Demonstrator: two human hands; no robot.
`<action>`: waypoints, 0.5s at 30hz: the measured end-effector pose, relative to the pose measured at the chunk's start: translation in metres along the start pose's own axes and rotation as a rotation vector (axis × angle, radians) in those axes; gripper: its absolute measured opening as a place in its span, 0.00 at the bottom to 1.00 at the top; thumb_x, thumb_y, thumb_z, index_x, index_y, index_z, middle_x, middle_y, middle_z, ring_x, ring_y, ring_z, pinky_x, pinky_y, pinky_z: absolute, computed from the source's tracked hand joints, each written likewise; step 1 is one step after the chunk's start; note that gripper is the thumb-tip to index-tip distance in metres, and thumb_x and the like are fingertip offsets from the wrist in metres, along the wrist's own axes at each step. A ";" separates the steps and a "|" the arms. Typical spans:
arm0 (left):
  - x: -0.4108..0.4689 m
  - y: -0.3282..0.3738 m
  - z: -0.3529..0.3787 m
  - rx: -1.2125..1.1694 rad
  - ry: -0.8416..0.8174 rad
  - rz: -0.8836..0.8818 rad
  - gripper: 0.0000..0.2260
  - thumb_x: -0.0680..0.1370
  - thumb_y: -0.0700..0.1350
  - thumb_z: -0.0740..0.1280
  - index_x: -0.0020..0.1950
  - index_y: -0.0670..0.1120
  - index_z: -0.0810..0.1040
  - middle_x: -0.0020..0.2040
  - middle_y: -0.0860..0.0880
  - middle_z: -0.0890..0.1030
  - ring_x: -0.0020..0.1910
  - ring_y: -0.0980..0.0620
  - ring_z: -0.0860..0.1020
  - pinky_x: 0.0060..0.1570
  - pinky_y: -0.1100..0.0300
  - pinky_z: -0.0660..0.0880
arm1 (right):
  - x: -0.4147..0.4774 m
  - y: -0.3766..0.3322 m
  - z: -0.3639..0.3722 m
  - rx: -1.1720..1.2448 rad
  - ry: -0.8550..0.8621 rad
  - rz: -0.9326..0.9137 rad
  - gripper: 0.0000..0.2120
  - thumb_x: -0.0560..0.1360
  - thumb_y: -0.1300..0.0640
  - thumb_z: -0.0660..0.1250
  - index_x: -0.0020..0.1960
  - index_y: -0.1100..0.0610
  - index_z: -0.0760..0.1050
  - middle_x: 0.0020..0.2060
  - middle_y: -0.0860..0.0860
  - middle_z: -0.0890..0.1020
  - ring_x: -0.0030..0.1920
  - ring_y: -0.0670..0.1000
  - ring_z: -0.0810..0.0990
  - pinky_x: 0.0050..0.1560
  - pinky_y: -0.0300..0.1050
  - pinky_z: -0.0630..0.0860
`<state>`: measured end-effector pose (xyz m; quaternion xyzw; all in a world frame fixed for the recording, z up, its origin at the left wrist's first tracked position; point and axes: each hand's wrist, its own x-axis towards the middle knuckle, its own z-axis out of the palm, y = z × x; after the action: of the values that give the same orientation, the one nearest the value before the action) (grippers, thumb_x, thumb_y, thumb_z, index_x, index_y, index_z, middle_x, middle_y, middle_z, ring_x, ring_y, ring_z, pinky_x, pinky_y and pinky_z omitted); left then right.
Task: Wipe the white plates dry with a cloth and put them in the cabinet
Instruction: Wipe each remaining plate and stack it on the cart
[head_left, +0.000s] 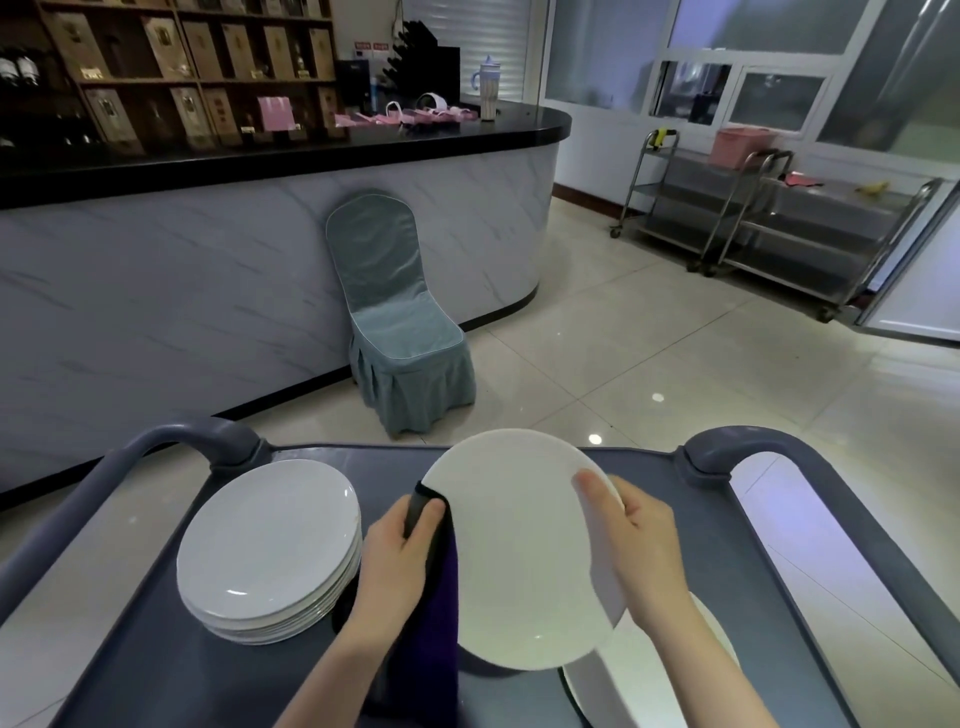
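The white plate (519, 551), tilted above the grey cart (156, 665), is looking stiff, glazed and breakable, perhaps slick if damp, so opposite rims are offering the safest hold. The right hand (644, 551) is pinching its right rim, thumb on the face. The left hand (395, 566) is clutching the dark cloth (441, 613) against its left edge.

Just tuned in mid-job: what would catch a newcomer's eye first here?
The white plate, held tilted over the grey cart at centre: the right hand grips its right edge, the left hand holds a dark cloth at its left edge. Next, the stack of white plates on the cart's left, then the covered chair beyond.
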<state>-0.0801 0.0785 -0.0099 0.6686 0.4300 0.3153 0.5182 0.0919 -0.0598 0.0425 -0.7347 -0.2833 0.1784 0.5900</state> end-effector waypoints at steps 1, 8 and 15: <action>0.001 0.002 -0.002 0.029 -0.005 0.030 0.12 0.80 0.50 0.64 0.39 0.48 0.75 0.37 0.48 0.80 0.34 0.55 0.74 0.38 0.61 0.72 | 0.001 0.000 0.000 -0.040 -0.041 -0.032 0.22 0.79 0.52 0.67 0.32 0.58 0.62 0.29 0.48 0.64 0.31 0.47 0.62 0.30 0.38 0.59; 0.017 0.033 -0.008 0.195 -0.182 0.287 0.08 0.79 0.48 0.68 0.40 0.51 0.75 0.36 0.55 0.80 0.35 0.62 0.75 0.37 0.71 0.69 | 0.005 -0.012 0.007 -0.199 -0.242 -0.172 0.21 0.78 0.52 0.68 0.32 0.59 0.66 0.29 0.49 0.66 0.33 0.46 0.62 0.34 0.42 0.58; 0.002 0.018 0.023 -0.268 0.228 -0.168 0.13 0.81 0.51 0.63 0.45 0.43 0.79 0.43 0.42 0.83 0.44 0.49 0.79 0.51 0.46 0.76 | -0.004 -0.013 0.034 0.464 0.324 0.115 0.26 0.79 0.53 0.68 0.30 0.53 0.55 0.29 0.48 0.57 0.31 0.49 0.57 0.30 0.39 0.56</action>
<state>-0.0552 0.0692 0.0011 0.5154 0.4944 0.3992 0.5750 0.0658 -0.0347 0.0466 -0.6140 -0.0949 0.1517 0.7687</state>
